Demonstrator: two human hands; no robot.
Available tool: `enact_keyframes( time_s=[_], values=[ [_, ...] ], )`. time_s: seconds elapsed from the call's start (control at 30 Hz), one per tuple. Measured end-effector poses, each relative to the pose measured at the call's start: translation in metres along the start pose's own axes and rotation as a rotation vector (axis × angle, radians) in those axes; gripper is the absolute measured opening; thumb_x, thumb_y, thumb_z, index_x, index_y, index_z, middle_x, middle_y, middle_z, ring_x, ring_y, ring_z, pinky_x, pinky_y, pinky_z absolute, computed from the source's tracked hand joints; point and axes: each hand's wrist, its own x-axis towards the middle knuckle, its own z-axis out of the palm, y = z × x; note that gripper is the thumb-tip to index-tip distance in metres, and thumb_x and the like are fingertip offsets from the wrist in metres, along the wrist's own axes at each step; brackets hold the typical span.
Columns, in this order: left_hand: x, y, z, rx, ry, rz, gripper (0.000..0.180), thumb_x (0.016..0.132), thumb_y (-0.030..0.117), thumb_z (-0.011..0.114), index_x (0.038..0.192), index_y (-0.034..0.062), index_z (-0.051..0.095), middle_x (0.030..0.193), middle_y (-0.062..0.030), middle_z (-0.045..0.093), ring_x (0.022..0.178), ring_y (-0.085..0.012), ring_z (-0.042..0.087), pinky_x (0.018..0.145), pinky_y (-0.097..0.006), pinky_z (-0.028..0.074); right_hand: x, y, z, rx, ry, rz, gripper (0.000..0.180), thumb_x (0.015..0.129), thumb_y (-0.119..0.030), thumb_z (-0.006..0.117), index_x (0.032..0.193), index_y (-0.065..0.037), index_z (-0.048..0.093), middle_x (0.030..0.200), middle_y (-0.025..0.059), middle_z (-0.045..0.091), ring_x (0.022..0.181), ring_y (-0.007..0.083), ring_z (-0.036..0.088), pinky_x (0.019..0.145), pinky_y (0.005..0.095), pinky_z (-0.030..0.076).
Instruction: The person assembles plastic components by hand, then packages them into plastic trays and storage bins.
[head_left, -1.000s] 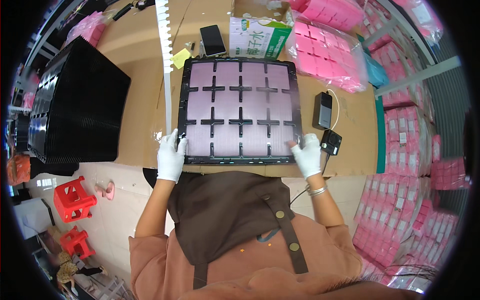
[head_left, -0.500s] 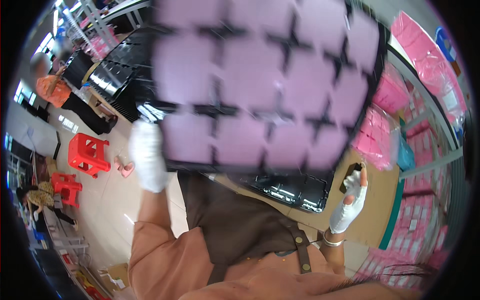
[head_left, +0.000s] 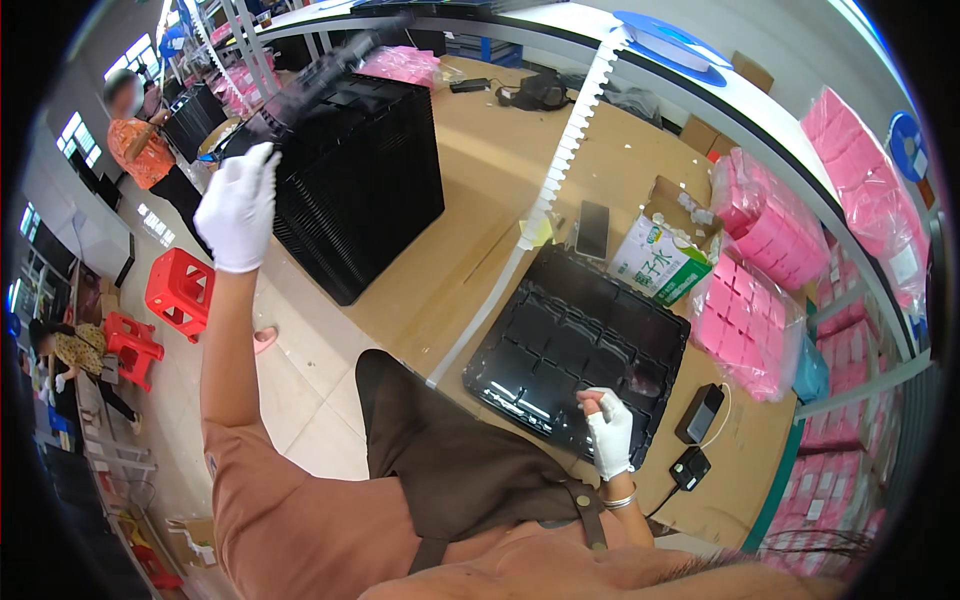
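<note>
My left hand (head_left: 238, 210), in a white glove, is raised at the left with its fingers closed at the near edge of a motion-blurred black tray (head_left: 325, 80). That tray is tilted, seen nearly edge-on, over a tall stack of black trays (head_left: 365, 190). Another black compartment tray (head_left: 545, 330) lies flat on the table before me, shiny and with nothing visible in its pockets. Above its near right corner is my right hand (head_left: 610, 435), in a white glove with bare fingertips. Its fingers are loosely bent and slightly apart, with nothing visible in them.
A brown tabletop (head_left: 440, 270) carries a phone (head_left: 592, 230), a white-green carton (head_left: 660, 255), bagged pink foam pieces (head_left: 745, 325) and a black power adapter (head_left: 700, 413). A white toothed strip (head_left: 570, 150) crosses it. Red stools (head_left: 180, 292) and a person in orange (head_left: 145, 150) are at left.
The black tray with pink pieces that filled the upper view has swung left, over the stack, in my left hand. My right hand has moved left, over the flat tray, its fingers more bent.
</note>
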Motion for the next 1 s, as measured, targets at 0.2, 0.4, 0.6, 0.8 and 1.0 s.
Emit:
enact_keyframes(
  time_s=[0.2,0.4,0.6,0.8,1.0],
  values=[
    [-0.04,-0.005,0.072,0.059,-0.361,-0.053,0.015,0.089,0.032,0.057,0.093,0.0194,0.064,0.078,-0.0015,0.055,0.068,-0.021,0.058,0.056,-0.034,0.047,-0.004,0.009,0.003,-0.127,-0.082,0.029,0.012,0.086,-0.007,0.059,0.089,0.001,0.067,0.084,0.0062,0.062,0.076,0.0124,0.056,0.068,0.0251,0.044],
    [-0.046,-0.014,0.072,-0.076,-0.411,-0.093,0.015,0.09,0.029,0.057,0.094,0.0177,0.065,0.079,-0.0022,0.056,0.069,-0.0239,0.059,0.058,-0.035,0.048,0.004,0.016,-0.006,-0.203,-0.059,0.039,0.012,0.084,-0.008,0.06,0.089,0.0,0.067,0.084,0.0076,0.063,0.078,0.0161,0.059,0.071,0.0275,0.046],
    [-0.036,0.055,0.072,-0.142,-0.129,-0.036,0.019,0.083,0.011,0.063,0.102,0.0105,0.064,0.092,-0.0084,0.061,0.089,-0.0292,0.057,0.078,-0.04,0.045,0.026,0.008,-0.026,-0.322,0.074,-0.012,0.012,0.085,-0.009,0.059,0.087,0.001,0.066,0.084,0.0105,0.064,0.079,0.0202,0.061,0.073,0.0295,0.047],
    [-0.08,0.233,0.184,-1.013,-0.596,-0.524,0.036,0.088,0.028,0.062,0.113,0.0021,0.06,0.118,-0.0133,0.06,0.112,-0.0253,0.055,0.098,-0.036,0.042,0.098,-0.083,0.003,-0.64,-0.152,-0.603,0.009,0.078,-0.008,0.063,0.087,-0.007,0.066,0.084,0.0083,0.063,0.078,0.0285,0.058,0.07,0.0372,0.045],
    [-0.066,0.237,0.129,-2.008,-1.148,-0.905,0.026,0.092,0.024,0.056,0.097,-0.0014,0.061,0.078,-0.0103,0.066,0.07,-0.0185,0.065,0.065,-0.032,0.053,0.215,-0.175,-0.031,-0.927,0.031,-1.008,0.009,0.072,-0.007,0.06,0.08,-0.006,0.063,0.081,0.0112,0.064,0.076,0.0306,0.061,0.069,0.04,0.049]
  ],
)
